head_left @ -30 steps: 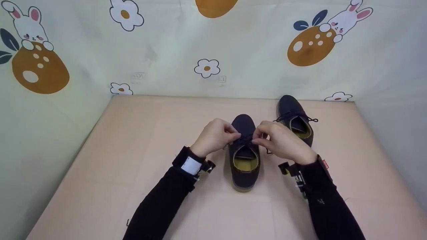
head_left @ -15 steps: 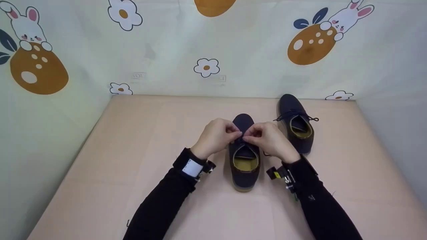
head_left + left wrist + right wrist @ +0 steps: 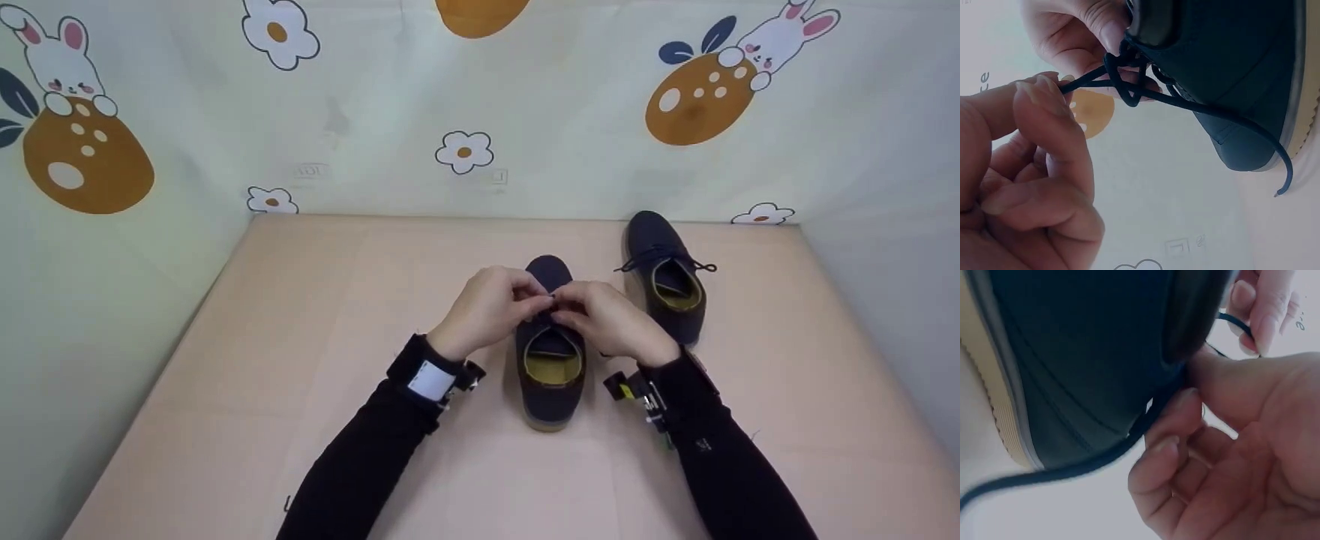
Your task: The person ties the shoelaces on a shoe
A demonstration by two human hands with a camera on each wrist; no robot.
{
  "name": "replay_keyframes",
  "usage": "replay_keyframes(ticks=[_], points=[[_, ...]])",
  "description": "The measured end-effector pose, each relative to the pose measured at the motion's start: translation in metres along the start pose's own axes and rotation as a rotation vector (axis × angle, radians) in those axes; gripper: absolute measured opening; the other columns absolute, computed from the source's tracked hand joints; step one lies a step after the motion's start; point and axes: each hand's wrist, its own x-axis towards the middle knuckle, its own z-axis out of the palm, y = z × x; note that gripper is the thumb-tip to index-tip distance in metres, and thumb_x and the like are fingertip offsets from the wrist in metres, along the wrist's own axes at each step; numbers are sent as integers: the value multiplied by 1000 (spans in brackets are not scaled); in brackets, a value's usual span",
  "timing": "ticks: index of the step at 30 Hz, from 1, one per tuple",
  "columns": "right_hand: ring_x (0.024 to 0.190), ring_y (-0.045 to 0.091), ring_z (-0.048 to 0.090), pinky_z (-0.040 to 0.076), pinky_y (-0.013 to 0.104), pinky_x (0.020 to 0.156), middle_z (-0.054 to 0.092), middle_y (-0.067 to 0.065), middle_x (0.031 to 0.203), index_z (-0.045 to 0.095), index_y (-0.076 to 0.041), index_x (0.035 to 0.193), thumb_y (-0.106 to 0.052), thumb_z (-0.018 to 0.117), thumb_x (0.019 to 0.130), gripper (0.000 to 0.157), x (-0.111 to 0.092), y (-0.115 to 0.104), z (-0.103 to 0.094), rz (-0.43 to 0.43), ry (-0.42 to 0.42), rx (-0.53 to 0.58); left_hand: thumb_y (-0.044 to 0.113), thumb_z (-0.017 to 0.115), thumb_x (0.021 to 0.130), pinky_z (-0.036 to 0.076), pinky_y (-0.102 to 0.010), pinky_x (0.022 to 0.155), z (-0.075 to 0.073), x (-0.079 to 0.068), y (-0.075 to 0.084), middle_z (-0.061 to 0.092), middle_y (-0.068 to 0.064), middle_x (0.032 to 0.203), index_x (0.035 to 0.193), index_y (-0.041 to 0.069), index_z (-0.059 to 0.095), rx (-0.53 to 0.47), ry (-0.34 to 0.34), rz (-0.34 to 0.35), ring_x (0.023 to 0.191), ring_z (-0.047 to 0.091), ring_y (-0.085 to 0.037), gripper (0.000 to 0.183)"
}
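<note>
A dark navy lace-up shoe [image 3: 551, 409] with a yellowish lining stands on the table, its toe pointing away from me. My left hand [image 3: 491, 307] pinches a loop of its shoelace [image 3: 1230, 115], pulled taut above the tongue in the left wrist view. My right hand [image 3: 615, 322] is at the base of that loop, with thumb and fingers bent around the lace by the knot. One loose lace end hangs down the shoe's side. In the right wrist view, the right hand [image 3: 1230, 455] partly hides the lacing.
A matching shoe [image 3: 664, 262] with its laces tied in a bow stands behind and to the right. The pale table [image 3: 337, 300] meets a patterned wall covering [image 3: 375, 112] at the back. A small dark scrap [image 3: 286, 502] lies beside the left sleeve.
My right hand has moved left from beside the shoe to the lacing and now meets the left hand's fingertips. The left hand has barely shifted; the shoes stay in place.
</note>
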Motion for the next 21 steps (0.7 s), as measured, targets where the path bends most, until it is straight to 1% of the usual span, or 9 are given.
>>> replay_keyframes(ticks=[4,8,11,14,17,21], points=[[77,14,59,49,32,71,66,-2,86,71,-8,96,-8,68,94,4,-1,1,-2,-5,-8,-6,21,72,93,48,-22,60,0,0,1,70,5,77,92,9,77,-16,0,15,64,61,-8,13],[79,13,60,50,32,72,66,-2,86,68,-8,96,-12,67,95,4,-2,3,-6,3,-59,17,20,72,93,48,-22,62,0,0,2,70,5,78,91,9,76,-32,-12,30,69,63,-12,12],[78,15,60,50,31,71,65,-3,86,67,-8,96,-15,68,95,7,-4,5,-9,3,-100,45,20,72,93,48,-22,63,0,0,2,70,5,77,90,9,76,-35,-23,42,70,63,-11,12],[77,16,60,49,30,68,65,-3,85,67,-9,96,-16,69,95,8,-5,7,-11,-2,-121,69,20,72,93,48,-22,63,1,1,1,70,5,76,90,9,76,-43,-34,49,69,62,-11,12],[76,14,58,47,29,67,63,-4,84,67,-11,97,-15,69,94,5,-5,8,-11,-8,-124,82,20,71,93,48,-22,63,1,0,0,69,4,76,90,9,76,-57,-42,51,69,62,-13,12],[74,12,58,47,27,66,63,-4,83,68,-11,97,-14,70,94,5,-4,9,-9,-11,-111,102,21,71,93,48,-23,63,0,0,0,69,4,76,91,9,75,-66,-47,57,70,63,-17,13]])
